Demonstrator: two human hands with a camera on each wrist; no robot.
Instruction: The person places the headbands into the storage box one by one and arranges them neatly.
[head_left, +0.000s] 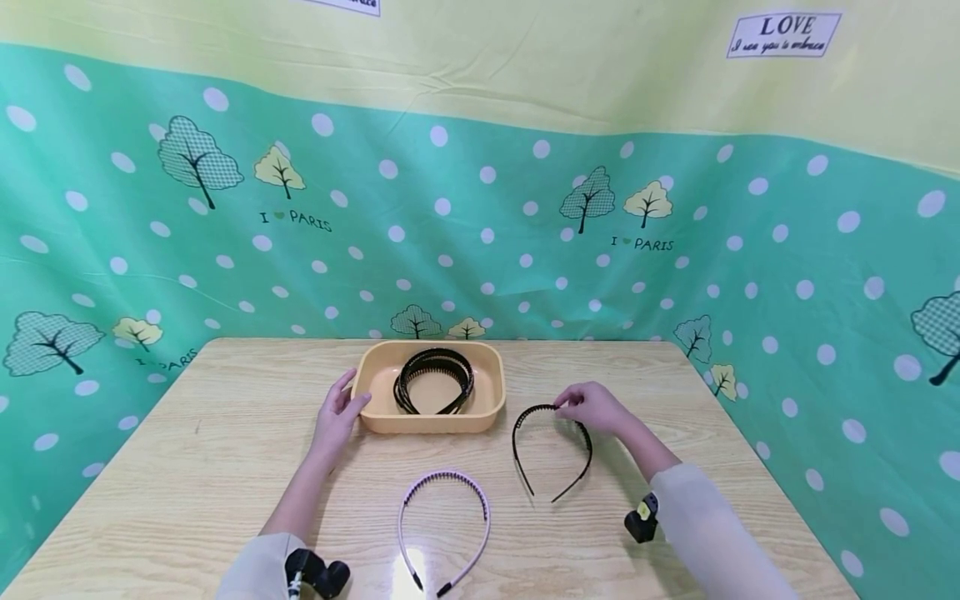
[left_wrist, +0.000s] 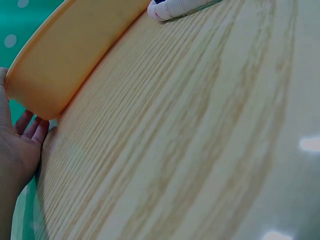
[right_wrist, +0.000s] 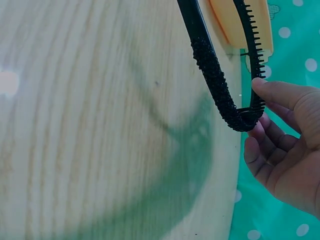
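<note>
My right hand point(head_left: 592, 406) pinches a black toothed headband point(head_left: 516, 433) at its curved top, thumb on one side and fingers on the other. In the right wrist view, this headband point(right_wrist: 212, 70) shows a bumpy textured outer face and a row of teeth inside, and it casts a shadow on the table. At the tan plastic tray point(head_left: 420, 424), my left hand point(head_left: 337, 414) holds the left end, thumb over the rim and fingers along the outer wall. Several black headbands point(head_left: 465, 379) lie piled in the tray. A lilac headband point(head_left: 486, 508) lies on the table in front of it.
The wood-grain table point(head_left: 247, 417) runs back to a green dotted cloth backdrop point(head_left: 480, 250) that hangs behind and beside it. Each wrist carries a small black camera, such as the one on the left sleeve point(head_left: 258, 567).
</note>
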